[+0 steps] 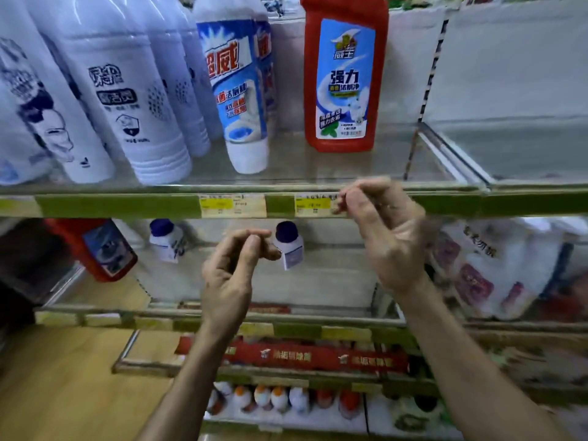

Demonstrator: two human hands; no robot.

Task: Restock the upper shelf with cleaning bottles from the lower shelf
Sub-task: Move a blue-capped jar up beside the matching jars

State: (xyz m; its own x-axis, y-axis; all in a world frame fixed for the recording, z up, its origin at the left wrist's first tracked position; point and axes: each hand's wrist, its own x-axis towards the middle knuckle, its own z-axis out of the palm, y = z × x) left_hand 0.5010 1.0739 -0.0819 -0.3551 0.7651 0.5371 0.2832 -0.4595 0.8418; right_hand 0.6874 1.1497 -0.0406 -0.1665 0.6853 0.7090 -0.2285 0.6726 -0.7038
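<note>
Both hands are raised in front of the shelves and hold nothing. The left hand (232,268) is loosely curled, its fingertips drawn close to the thumb, and hangs in front of the lower shelf (254,316) just left of a small white bottle with a dark blue cap (288,245); it is hard to say whether a fingertip touches that bottle. The right hand (386,233) is higher, fingers bent inward and blurred, in front of the green edge strip of the upper shelf (121,205) beside a yellow price tag (313,204).

On the upper shelf a red bottle with a blue label (345,74) stands upright near the middle. To its left stands a white bottle with a blue and red label (237,90), then a row of tall white bottles (127,90) with black print. The stretch of upper shelf to the right of the red bottle is bare.

On the lower shelf a second small white bottle with a blue cap (165,240) stands further left, and a red bottle (98,249) leans at the far left. White wrapped packs (496,268) fill the right end
</note>
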